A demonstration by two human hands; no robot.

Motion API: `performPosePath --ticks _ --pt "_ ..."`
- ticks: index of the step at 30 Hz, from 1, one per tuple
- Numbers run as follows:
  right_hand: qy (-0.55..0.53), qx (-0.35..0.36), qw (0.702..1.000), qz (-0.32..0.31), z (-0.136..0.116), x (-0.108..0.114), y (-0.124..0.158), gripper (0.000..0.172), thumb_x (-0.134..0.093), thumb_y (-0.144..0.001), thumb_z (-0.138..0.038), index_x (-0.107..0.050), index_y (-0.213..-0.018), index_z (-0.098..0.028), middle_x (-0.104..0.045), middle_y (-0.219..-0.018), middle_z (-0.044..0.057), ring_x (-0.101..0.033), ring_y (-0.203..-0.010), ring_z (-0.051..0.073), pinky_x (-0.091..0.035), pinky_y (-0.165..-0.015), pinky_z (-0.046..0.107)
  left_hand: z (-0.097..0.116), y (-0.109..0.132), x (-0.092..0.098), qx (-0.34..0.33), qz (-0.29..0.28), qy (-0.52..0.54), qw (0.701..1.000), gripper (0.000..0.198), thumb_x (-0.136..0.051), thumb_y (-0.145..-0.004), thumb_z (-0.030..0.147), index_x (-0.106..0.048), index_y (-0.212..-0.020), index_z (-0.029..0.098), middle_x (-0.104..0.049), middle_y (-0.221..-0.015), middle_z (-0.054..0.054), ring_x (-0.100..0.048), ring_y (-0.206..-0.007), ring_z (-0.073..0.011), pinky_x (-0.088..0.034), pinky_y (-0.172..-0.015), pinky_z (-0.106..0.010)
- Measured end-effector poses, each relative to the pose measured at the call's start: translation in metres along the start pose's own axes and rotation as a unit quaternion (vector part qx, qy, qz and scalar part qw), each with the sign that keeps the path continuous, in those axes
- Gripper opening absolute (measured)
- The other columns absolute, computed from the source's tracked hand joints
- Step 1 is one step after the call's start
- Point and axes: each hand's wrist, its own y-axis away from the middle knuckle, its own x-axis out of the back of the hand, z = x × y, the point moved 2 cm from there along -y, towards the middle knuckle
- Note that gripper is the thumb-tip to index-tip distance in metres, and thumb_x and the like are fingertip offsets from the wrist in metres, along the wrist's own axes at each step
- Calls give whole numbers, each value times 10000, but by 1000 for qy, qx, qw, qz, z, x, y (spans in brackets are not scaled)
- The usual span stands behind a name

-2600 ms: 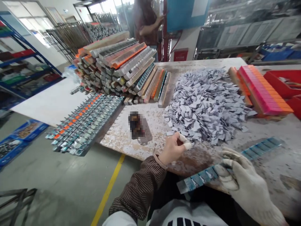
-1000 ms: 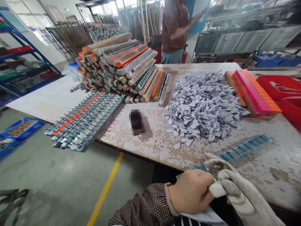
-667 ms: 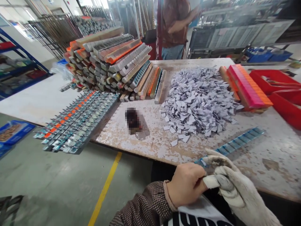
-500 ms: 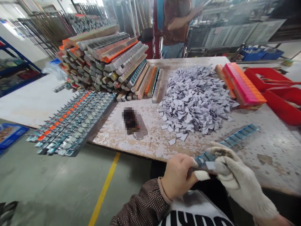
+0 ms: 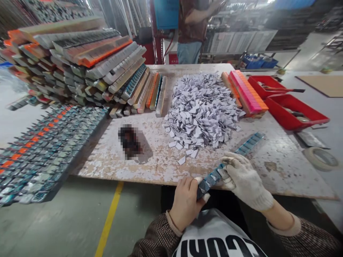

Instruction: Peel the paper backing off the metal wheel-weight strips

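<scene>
My left hand (image 5: 186,201), with white covers on its thumb and a fingertip, is closed around the near end of a blue segmented strip (image 5: 211,179). The strip slants up to the right, its far end over the tabletop. Small white pieces show on some near segments. In a white knit glove, my right hand (image 5: 242,178) has its fingers closed on the strip's middle; whether a small piece sits between the fingertips is hidden. Just beyond lies a big heap of small flat white pieces (image 5: 200,110), with a few loose ones at its near edge.
Long bars (image 5: 80,67) are stacked high at the left. Before them lies a row of spiked strips (image 5: 53,150). Pink and orange bars (image 5: 246,92), red trays (image 5: 297,110) and a tape roll (image 5: 320,159) are at right. A pixelated object (image 5: 130,142) stands left of the heap. Another person (image 5: 191,32) stands behind.
My view has turned to the right and the scene has shifted left. The white piece seen by my right fingertips earlier is no longer distinct; those fingers are now against the strip.
</scene>
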Motion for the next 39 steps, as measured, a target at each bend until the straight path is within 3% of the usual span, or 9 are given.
performPosePath --ticks 5,8,12,15,20,23,27,33,39 --pt "30 40 995 -85 0 -6 -15 109 -583 -910 -159 -677 -859 -181 -691 -1031 150 -621 -1181 350 -502 -1076 557 0 1 -5 6 20 -8 1000 360 -767 -866 323 -585 -1139 176 -660 -1038 -107 -621 -923 -301 -559 -822 -485" --pt "17 50 996 -68 4 -14 -10 138 -533 -921 -138 -668 -893 -157 -677 -1043 171 -639 -1106 337 -535 -1027 541 -2 1 -4 10 16 1 1000 350 -754 -885 366 -598 -1129 169 -668 -1036 -109 -625 -927 -300 -549 -817 -472" --pt "-27 43 998 -25 7 -23 5 128 -505 -940 -129 -622 -939 -180 -658 -1136 170 -627 -1142 330 -540 -1029 570 -8 1 9 -31 -28 62 997 541 -743 -863 586 -609 -1192 178 -682 -1075 -108 -643 -953 -291 -540 -843 -440" --pt "-77 34 996 -17 0 -28 9 86 -548 -949 -141 -597 -933 -210 -652 -1167 140 -609 -1205 318 -542 -1037 556 -19 -7 27 -28 -63 93 993 418 -674 -929 565 -629 -1128 201 -692 -1013 -76 -654 -913 -253 -532 -798 -369" --pt "-123 41 992 -12 -10 -26 0 112 -614 -951 -207 -555 -858 -226 -654 -1155 131 -615 -1207 316 -547 -1030 549 -57 -60 58 120 -22 -117 986 180 -576 -1019 358 -609 -1085 193 -671 -1088 -99 -629 -1029 -268 -515 -924 -398" --pt "-125 40 991 -1 -4 -20 2 134 -630 -961 -260 -537 -873 -224 -649 -1152 139 -611 -1208 327 -561 -1004 543 -83 -99 67 152 -18 -159 975 217 -603 -980 247 -592 -1175 153 -639 -1220 -158 -591 -1152 -315 -469 -1011 -451" --pt "-129 0 991 20 9 -13 11 63 -610 -963 -262 -566 -924 -240 -654 -1199 137 -633 -1185 334 -592 -943 547 -102 -125 68 176 -38 -168 969 152 -629 -945 211 -621 -1076 135 -667 -1146 -177 -608 -1127 -332 -468 -981 -441" --pt "-158 -77 983 53 18 -17 14 50 -608 -938 -286 -644 -904 -295 -697 -1130 129 -671 -1141 386 -619 -890 594 -97 -115 62 189 -40 -131 972 48 -613 -922 149 -614 -959 180 -690 -964 -79 -654 -951 -249 -483 -865 -345" --pt "-139 -52 988 48 5 -15 -11 98 -604 -968 -341 -641 -931 -259 -686 -1199 137 -651 -1180 369 -564 -993 586 -66 -86 61 145 4 -77 986 24 -618 -936 188 -595 -928 191 -672 -938 -56 -638 -937 -227 -494 -847 -332"
